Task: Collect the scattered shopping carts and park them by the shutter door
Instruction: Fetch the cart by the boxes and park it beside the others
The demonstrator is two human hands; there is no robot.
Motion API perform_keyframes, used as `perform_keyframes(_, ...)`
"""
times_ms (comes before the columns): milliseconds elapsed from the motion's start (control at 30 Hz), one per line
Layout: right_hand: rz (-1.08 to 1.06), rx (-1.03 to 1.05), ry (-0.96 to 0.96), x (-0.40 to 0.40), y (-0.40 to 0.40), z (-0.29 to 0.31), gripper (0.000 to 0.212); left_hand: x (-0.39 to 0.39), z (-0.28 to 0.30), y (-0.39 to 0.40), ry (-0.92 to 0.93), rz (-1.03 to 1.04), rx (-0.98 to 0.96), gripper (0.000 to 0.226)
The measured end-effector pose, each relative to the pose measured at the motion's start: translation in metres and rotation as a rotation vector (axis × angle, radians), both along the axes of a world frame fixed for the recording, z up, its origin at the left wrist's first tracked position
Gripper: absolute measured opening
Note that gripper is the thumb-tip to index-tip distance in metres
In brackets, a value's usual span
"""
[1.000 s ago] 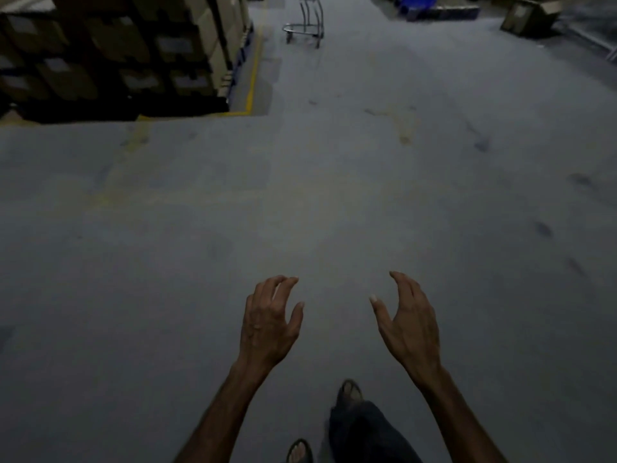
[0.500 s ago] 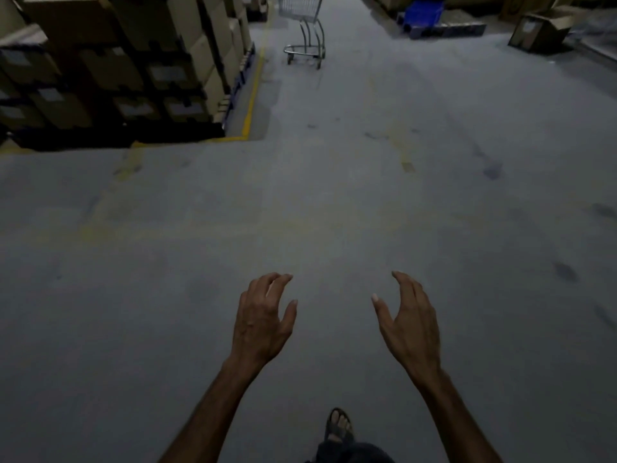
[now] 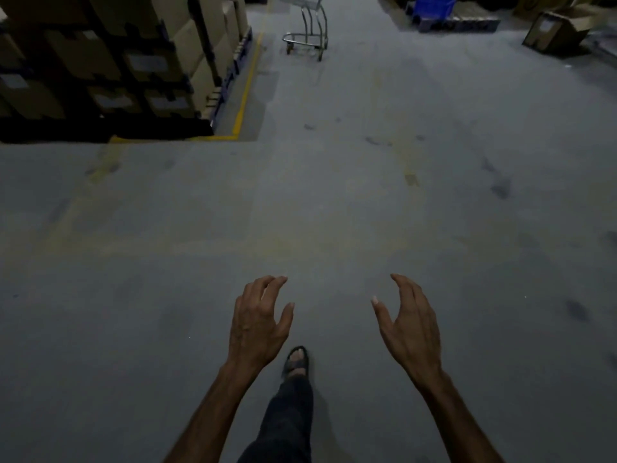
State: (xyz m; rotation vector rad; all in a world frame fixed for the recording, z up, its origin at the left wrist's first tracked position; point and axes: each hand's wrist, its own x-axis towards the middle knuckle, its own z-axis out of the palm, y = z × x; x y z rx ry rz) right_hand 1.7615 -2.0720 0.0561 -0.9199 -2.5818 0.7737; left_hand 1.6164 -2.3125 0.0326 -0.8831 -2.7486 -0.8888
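Approach step: left hand [image 3: 257,324] and right hand [image 3: 409,325] spread, empty. Shopping cart [image 3: 307,28] stands well ahead, its handle apparently cropped. Next: close in, grip handle.

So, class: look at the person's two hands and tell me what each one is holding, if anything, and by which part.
Nothing is held. The left hand and right hand are both open and empty, far short of the shopping cart.
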Motion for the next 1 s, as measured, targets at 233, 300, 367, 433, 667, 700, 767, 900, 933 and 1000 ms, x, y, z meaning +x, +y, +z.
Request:
perform_keyframes(233,-0.025,0.008,-0.032,-0.138,0.072,0.006,0.061,-0.143,0.001,0.077,-0.039,0.014,0.018,0.05)
perform_keyframes(300,-0.04,0.004,0.003,-0.177,0.089,0.014,0.06,-0.185,0.008,0.1,-0.026,-0.02,0.027,0.05)
perform_keyframes(367,-0.059,-0.003,0.02,-0.215,0.107,0.02,0.06,-0.229,0.014,0.125,-0.011,-0.053,0.017,0.051)
perform_keyframes(433,-0.082,-0.018,0.014,-0.247,0.126,0.022,0.059,-0.267,0.017,0.15,-0.01,-0.066,-0.003,0.051)
perform_keyframes(667,-0.091,-0.029,0.021,-0.353,0.201,0.015,0.059,-0.378,0.012,0.229,-0.008,-0.101,0.004,0.049)
perform_keyframes(700,-0.09,-0.029,0.017,-0.37,0.214,0.01,0.059,-0.394,0.008,0.241,-0.009,-0.093,-0.002,0.049)
perform_keyframes(767,-0.078,-0.035,0.015,-0.405,0.243,0.0,0.06,-0.428,0.0,0.268,-0.013,-0.081,-0.006,0.049)
perform_keyframes(900,-0.076,-0.064,0.032,-0.482,0.307,-0.014,0.061,-0.499,-0.01,0.329,-0.009,-0.091,-0.028,0.048)
perform_keyframes(933,-0.07,-0.068,0.028,-0.5,0.324,-0.014,0.061,-0.516,-0.01,0.346,-0.007,-0.092,-0.039,0.048)
perform_keyframes(1000,-0.058,-0.068,0.014,-0.539,0.36,-0.014,0.062,-0.553,-0.007,0.381,-0.007,-0.084,-0.06,0.049)
